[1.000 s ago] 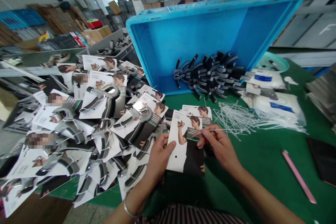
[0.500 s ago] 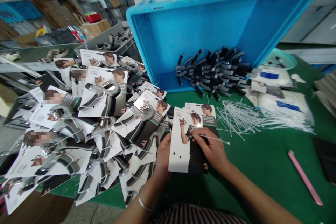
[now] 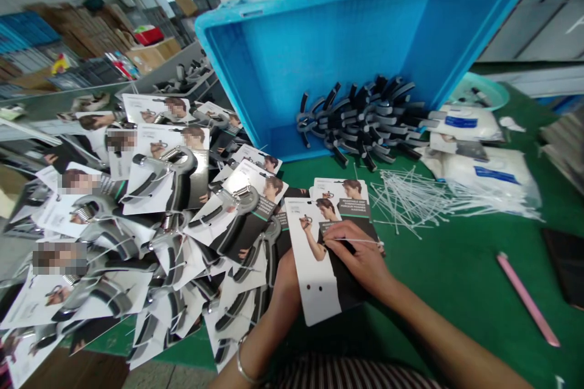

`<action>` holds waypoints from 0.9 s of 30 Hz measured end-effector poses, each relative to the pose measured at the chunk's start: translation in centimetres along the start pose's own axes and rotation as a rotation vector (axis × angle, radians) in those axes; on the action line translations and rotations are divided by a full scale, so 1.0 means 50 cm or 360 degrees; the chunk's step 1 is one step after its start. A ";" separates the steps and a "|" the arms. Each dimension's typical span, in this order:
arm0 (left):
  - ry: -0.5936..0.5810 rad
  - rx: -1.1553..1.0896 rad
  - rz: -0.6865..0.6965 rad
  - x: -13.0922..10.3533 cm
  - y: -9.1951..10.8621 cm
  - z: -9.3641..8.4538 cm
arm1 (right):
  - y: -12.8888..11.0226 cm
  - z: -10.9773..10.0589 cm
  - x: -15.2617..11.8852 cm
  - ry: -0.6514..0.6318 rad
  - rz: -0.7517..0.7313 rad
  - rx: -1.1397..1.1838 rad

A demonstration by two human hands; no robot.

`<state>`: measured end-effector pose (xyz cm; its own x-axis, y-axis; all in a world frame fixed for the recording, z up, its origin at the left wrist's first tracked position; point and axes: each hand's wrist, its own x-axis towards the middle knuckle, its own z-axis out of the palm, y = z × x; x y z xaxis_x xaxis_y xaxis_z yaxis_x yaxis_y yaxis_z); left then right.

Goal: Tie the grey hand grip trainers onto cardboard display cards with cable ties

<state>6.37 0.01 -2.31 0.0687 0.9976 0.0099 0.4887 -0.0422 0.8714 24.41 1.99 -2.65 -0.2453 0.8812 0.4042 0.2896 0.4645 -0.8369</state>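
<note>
A printed white and black card (image 3: 314,304) with two small holes near its lower edge is tilted in front of me. My left hand (image 3: 288,282) grips its left edge from behind, with the fingers hidden under it. Over the card's middle, my right hand (image 3: 358,255) pinches a thin white cable tie (image 3: 360,240), whose head points right. More cards (image 3: 340,187) lie just behind. To the right is a loose pile of white cable ties (image 3: 406,200). Carded grey and black hand grips (image 3: 237,200) are heaped on the left.
A blue crate (image 3: 319,30) tipped on its side holds many loose hand grips (image 3: 365,121). Plastic bags (image 3: 490,176) of ties, a pink strip (image 3: 527,298) and a dark flat object (image 3: 563,261) are on the right of the green table (image 3: 447,292).
The held card has tilted, its lower end now nearer me. My right hand has shifted slightly left and up on it, and the tie lies flatter. The view has shifted slightly.
</note>
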 end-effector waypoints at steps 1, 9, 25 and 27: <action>-0.0031 0.0038 0.0031 -0.001 -0.002 -0.002 | 0.001 0.000 0.000 -0.0005 0.0003 0.0012; -0.0486 -0.0164 -0.0002 -0.068 0.023 -0.048 | -0.001 -0.004 0.001 -0.0070 0.0051 0.0080; -0.0066 -0.0021 0.0415 -0.005 0.043 0.014 | 0.009 -0.008 -0.006 0.0308 0.0325 0.0307; -0.0055 0.0020 0.0423 0.001 0.034 0.020 | 0.008 -0.007 -0.006 0.0291 0.0281 0.0288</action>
<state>8.06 -0.07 -1.31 0.2258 0.9488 0.2208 0.4604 -0.3036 0.8342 24.93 1.94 -2.96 -0.0306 0.9558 0.2925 0.1396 0.2939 -0.9456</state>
